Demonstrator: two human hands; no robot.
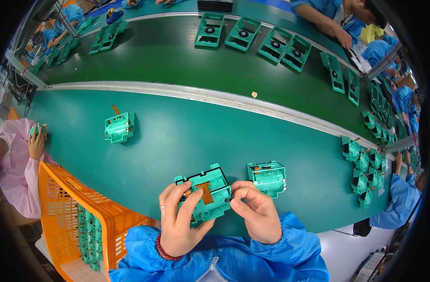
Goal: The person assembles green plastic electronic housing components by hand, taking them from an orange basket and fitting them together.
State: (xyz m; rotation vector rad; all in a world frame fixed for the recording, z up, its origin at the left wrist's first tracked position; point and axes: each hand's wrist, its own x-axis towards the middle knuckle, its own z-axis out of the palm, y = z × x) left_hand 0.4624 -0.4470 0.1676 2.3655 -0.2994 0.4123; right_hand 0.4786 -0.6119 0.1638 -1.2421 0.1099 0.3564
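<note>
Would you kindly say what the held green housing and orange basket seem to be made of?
Green housing: probably moulded plastic, satin, judging by its even colour and thin walls.
Orange basket: likely hard plastic, slightly glossy, given its slotted sides and rim highlights.

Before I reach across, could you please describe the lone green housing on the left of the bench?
Find the orange crate at lower left, then look beyond it, up and to the right, onto the green bench. The lone housing sits there by itself. Unlike the neighbouring housing just beyond the person's right hand, it has an orange-brown strip poking out past its far edge.
</note>
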